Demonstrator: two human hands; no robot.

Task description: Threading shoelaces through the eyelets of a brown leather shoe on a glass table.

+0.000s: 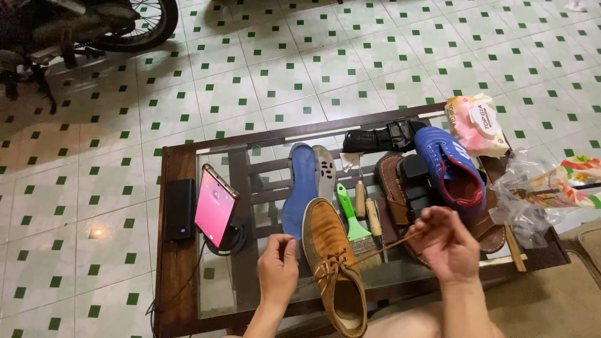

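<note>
A tan suede shoe [332,263] lies on the glass-topped wooden table [181,294], toe pointing away from me. My right hand [447,241] pinches one end of its brown lace [391,243] and holds it taut to the right. My left hand [278,269] is beside the shoe's left side, fingers curled as if pinching the other lace end, which is too thin to make out.
On the table: a blue insole [299,188], a green-handled brush [350,216], wooden-handled tools [362,200], a brown sandal [400,200], a blue sports shoe [447,166], a black sandal [382,138], a lit phone on a stand [215,206], a black power bank [179,209], plastic packets [479,122]. A motorbike wheel [134,25] stands far left on the tiled floor.
</note>
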